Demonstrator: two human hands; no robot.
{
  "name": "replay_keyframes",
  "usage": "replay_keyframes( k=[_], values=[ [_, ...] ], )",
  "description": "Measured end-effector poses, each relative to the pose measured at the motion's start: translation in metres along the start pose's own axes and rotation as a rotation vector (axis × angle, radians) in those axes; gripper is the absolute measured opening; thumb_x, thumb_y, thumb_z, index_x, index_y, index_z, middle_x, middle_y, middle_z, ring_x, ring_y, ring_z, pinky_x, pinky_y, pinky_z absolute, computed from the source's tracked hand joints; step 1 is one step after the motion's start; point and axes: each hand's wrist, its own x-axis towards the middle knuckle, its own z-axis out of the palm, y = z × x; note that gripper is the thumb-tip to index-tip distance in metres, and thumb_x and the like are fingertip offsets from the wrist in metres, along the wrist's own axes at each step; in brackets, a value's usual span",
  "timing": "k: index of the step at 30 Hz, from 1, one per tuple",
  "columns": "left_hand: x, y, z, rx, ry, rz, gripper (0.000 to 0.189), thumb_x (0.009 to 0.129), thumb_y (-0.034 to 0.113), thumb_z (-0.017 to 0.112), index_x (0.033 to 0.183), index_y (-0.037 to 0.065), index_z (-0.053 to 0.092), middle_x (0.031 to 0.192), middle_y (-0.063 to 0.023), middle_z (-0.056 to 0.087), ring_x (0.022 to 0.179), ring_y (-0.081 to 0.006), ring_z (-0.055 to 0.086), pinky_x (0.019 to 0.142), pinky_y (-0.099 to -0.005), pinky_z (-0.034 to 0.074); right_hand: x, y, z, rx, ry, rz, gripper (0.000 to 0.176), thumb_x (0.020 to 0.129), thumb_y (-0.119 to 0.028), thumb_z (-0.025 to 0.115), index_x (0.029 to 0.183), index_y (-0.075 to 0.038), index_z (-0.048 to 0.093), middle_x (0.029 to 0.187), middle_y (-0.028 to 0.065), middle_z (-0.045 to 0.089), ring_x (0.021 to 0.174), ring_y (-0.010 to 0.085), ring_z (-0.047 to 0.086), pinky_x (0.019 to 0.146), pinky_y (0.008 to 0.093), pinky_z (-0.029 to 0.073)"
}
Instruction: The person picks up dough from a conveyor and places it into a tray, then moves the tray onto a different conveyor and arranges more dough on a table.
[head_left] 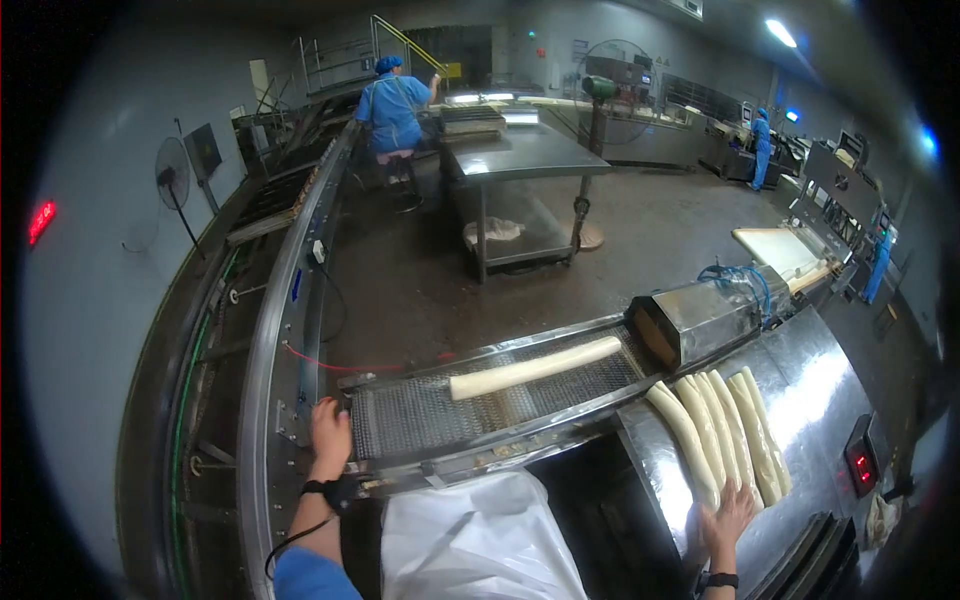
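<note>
My left hand (331, 436) is at the left end of a mesh conveyor belt (410, 425), its fingers loosely apart beside the metal frame and holding nothing. One long pale dough roll (535, 367) lies lengthwise on that belt. Over to the right, several more dough rolls (722, 425) rest side by side on a steel table (815, 375). My right hand (728, 513) reaches onto their near ends, fingers spread and touching the dough.
A metal housing (715, 315) covers the belt's right end. White plastic sheeting (480, 540) is directly before me. A digital display (861, 462) sits at the table's right edge. Along the left runs a long rail (275, 370). A person in blue (392, 110) sits beyond, near a steel worktable (520, 152).
</note>
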Motion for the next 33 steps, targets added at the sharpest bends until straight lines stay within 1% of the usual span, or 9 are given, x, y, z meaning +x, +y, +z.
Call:
replay_keyframes(
  k=[2, 4, 5, 7, 10, 16, 23, 27, 33],
  values=[
    [0.008, 0.056, 0.022, -0.097, -0.072, 0.025, 0.037, 0.089, 0.016, 0.054, 0.12, -0.004, 0.055, 0.13, -0.0224, 0.05, 0.124, -0.0376, 0.045, 0.105, -0.043, 0.035, 0.006, 0.003, -0.002, 0.004, -0.001, -0.007, 0.094, 0.073, -0.071, 0.057, 0.148, -0.026, 0.024, 0.154, 0.0177, 0.014, 0.142, 0.0384, 0.013, 0.114, 0.0559, 0.004],
    [0.013, 0.089, 0.049, -0.016, -0.051, 0.263, 0.038, 0.091, 0.021, 0.052, 0.121, -0.002, 0.055, 0.127, -0.0247, 0.052, 0.121, -0.0385, 0.047, 0.103, -0.0437, 0.038, 0.005, -0.004, -0.013, 0.011, -0.011, 0.003, 0.093, 0.074, -0.068, 0.059, 0.148, -0.026, 0.024, 0.154, 0.0181, 0.014, 0.142, 0.0382, 0.013, 0.114, 0.0558, 0.004],
    [0.015, 0.106, 0.055, -0.019, -0.053, 0.264, 0.038, 0.091, 0.021, 0.052, 0.121, -0.002, 0.055, 0.127, -0.0247, 0.052, 0.121, -0.0385, 0.047, 0.103, -0.0437, 0.038, 0.004, -0.005, -0.017, 0.017, -0.02, 0.012, 0.092, 0.075, -0.065, 0.06, 0.148, -0.025, 0.023, 0.154, 0.0186, 0.014, 0.142, 0.0381, 0.013, 0.114, 0.0558, 0.004],
    [0.017, 0.136, 0.065, -0.085, -0.337, 0.243, 0.04, 0.092, 0.028, 0.052, 0.12, 0.0, 0.057, 0.12, -0.0261, 0.056, 0.112, -0.0403, 0.054, 0.099, -0.0455, 0.041, 0.009, 0.002, -0.004, -0.01, 0.007, 0.013, 0.091, 0.075, -0.062, 0.061, 0.148, -0.024, 0.023, 0.154, 0.0193, 0.014, 0.142, 0.0383, 0.013, 0.114, 0.0559, 0.005],
    [0.006, 0.155, 0.066, 0.052, -0.344, 0.149, 0.042, 0.091, 0.033, 0.052, 0.118, 0.001, 0.058, 0.11, -0.0239, 0.061, 0.1, -0.0391, 0.06, 0.091, -0.0472, 0.045, 0.006, 0.002, 0.0, -0.048, 0.046, -0.002, 0.089, 0.076, -0.053, 0.064, 0.148, -0.022, 0.023, 0.154, 0.0206, 0.014, 0.141, 0.0389, 0.013, 0.114, 0.0562, 0.006],
    [-0.014, 0.172, 0.059, 0.159, -0.387, 0.366, 0.039, 0.087, 0.032, 0.056, 0.113, 0.003, 0.059, 0.097, -0.0183, 0.065, 0.09, -0.0357, 0.062, 0.079, -0.0472, 0.048, 0.006, -0.019, -0.002, -0.048, 0.08, 0.022, 0.089, 0.073, -0.042, 0.068, 0.148, -0.019, 0.026, 0.152, 0.0231, 0.017, 0.14, 0.0403, 0.017, 0.114, 0.0573, 0.007],
    [-0.042, 0.177, 0.047, 0.011, -0.423, 0.489, 0.041, 0.082, 0.031, 0.062, 0.114, 0.005, 0.058, 0.104, -0.0155, 0.064, 0.097, -0.0335, 0.061, 0.085, -0.045, 0.046, 0.009, -0.019, -0.005, 0.011, 0.094, -0.005, 0.087, 0.07, -0.037, 0.071, 0.146, -0.019, 0.031, 0.151, 0.0237, 0.02, 0.139, 0.04, 0.02, 0.114, 0.0572, 0.01],
    [-0.046, 0.148, 0.017, 0.086, -0.444, 0.417, 0.047, 0.079, 0.035, 0.066, 0.116, 0.007, 0.059, 0.107, -0.0136, 0.063, 0.1, -0.0327, 0.06, 0.086, -0.0437, 0.046, 0.002, -0.015, -0.014, 0.022, 0.075, -0.024, 0.085, 0.071, -0.036, 0.07, 0.145, -0.02, 0.032, 0.151, 0.0224, 0.02, 0.139, 0.0391, 0.021, 0.115, 0.0559, 0.011],
    [-0.056, 0.115, -0.026, 0.204, -0.296, 0.334, 0.05, 0.073, 0.037, 0.072, 0.113, 0.008, 0.063, 0.1, -0.0126, 0.065, 0.097, -0.0307, 0.06, 0.085, -0.0423, 0.046, 0.001, 0.001, -0.001, 0.002, 0.131, -0.042, 0.081, 0.073, -0.04, 0.069, 0.144, -0.02, 0.035, 0.152, 0.0198, 0.022, 0.139, 0.0375, 0.021, 0.115, 0.0537, 0.013]
  ],
)
